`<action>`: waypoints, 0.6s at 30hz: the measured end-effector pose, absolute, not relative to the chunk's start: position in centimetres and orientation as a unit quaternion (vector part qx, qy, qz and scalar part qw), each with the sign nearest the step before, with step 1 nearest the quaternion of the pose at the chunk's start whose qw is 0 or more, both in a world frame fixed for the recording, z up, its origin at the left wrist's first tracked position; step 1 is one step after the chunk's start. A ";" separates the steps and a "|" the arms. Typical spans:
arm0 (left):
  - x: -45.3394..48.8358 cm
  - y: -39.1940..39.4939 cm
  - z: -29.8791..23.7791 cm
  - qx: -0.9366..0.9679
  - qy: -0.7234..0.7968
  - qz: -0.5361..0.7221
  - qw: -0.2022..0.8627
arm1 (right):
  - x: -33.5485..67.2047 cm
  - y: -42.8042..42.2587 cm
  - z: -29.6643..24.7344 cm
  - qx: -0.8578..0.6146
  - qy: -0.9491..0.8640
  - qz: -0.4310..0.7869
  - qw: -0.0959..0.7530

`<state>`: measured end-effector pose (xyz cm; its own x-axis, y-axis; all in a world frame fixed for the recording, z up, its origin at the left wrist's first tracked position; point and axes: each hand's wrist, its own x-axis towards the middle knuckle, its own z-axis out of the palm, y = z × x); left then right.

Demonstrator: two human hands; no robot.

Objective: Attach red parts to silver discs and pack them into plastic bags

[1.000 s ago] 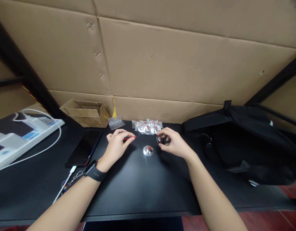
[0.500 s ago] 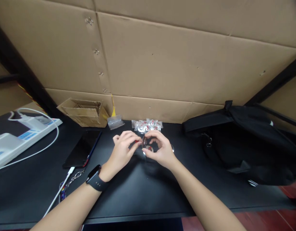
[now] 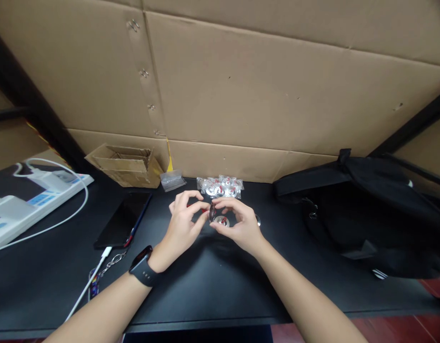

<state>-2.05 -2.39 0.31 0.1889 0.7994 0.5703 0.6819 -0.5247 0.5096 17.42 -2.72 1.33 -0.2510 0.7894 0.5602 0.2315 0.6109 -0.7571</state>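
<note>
Between the thumb and fingers of my right hand (image 3: 241, 221), a round shiny disc (image 3: 212, 212) is held up on edge, its dark face towards the right. My left hand (image 3: 186, 216) meets it from the other side, thumb and index finger pinched on a small red piece (image 3: 204, 210) at the disc's back. Their exact contact is partly hidden by the fingers. Below the right fingers, a silver disc with a red part (image 3: 222, 221) lies on the black table (image 3: 220, 286). Another silver disc (image 3: 257, 220) shows partly beyond my right hand.
Several discs in clear packets (image 3: 220, 186) lie by the cardboard wall. Left of them are clear plastic bags (image 3: 172, 180) and an open cardboard box (image 3: 125, 166). A phone (image 3: 123, 220) on a white cable and a power strip (image 3: 41, 202) are left; a black bag (image 3: 366, 219) is right.
The upright disc has turned, now showing narrower, more edge-on. My left index finger has lifted into a higher arch, and the right fingers have shifted slightly left. The view has tilted slightly.
</note>
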 end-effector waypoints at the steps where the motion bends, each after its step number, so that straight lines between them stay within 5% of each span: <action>1: -2.0 -2.4 0.3 0.767 0.481 0.418 0.068 | 17.4 -2.7 1.3 -0.347 -0.738 0.277 0.507; 10: -1.8 -2.4 0.0 0.770 0.462 0.438 0.048 | 17.4 -2.5 0.7 -0.360 -0.703 0.348 0.505; 18: -1.8 -3.1 0.4 0.783 0.460 0.417 0.047 | 18.7 -2.1 1.9 -0.379 -0.760 0.328 0.414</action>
<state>-1.77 -3.06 0.35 0.2294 0.7590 0.6094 0.6809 -0.5725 0.4567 18.72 -2.13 1.86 -0.3695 0.8474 0.3813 0.3044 0.4981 -0.8120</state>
